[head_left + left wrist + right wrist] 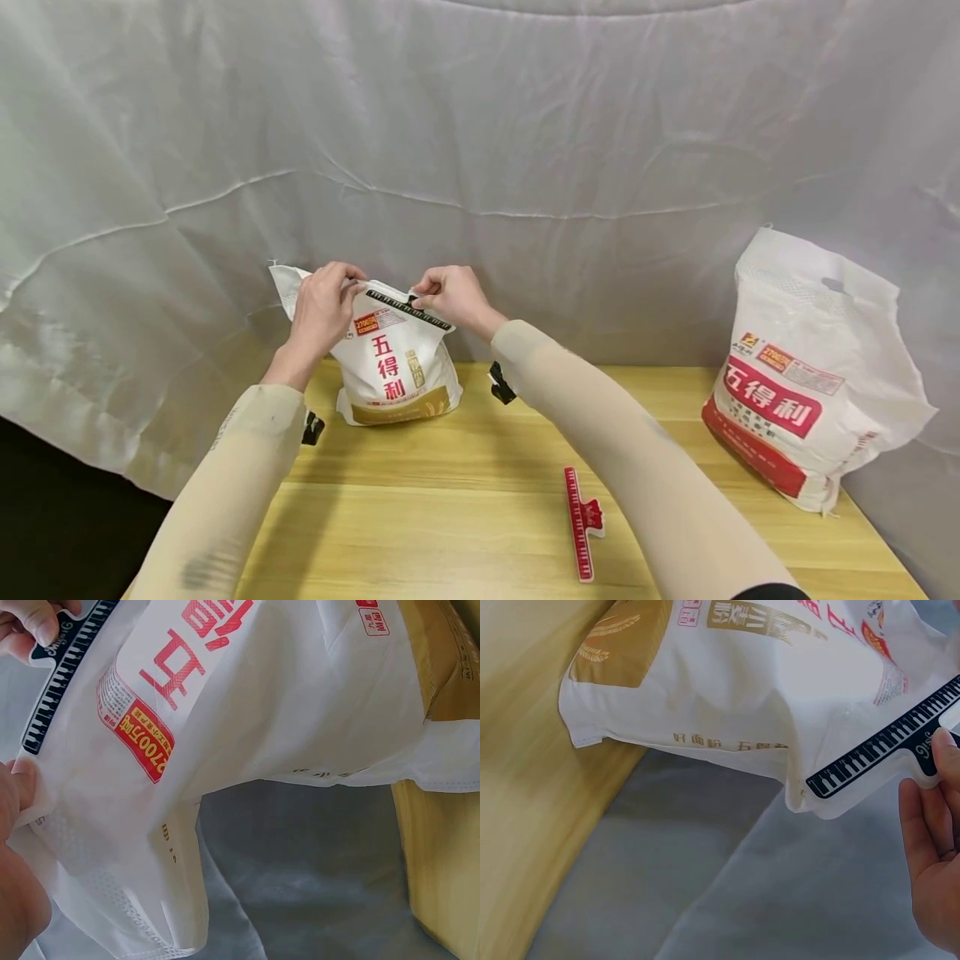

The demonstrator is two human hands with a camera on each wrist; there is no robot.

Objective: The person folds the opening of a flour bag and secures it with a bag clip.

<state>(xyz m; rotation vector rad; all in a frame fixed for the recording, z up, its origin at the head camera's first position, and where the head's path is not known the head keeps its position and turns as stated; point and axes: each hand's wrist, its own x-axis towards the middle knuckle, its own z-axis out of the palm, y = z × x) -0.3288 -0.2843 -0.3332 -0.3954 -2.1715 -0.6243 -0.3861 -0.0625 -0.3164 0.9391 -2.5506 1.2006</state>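
Black clip (889, 736) shows lettering (924, 747) only in wrist views

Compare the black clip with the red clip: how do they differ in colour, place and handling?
Colour: the black clip has a black bar, the red clip a red one.
Place: the black clip sits along the top of the gold-based bag; the red clip lies on the table.
Handling: the right hand pinches the black clip; the red clip is untouched.
Both bars show piano-key patterns.
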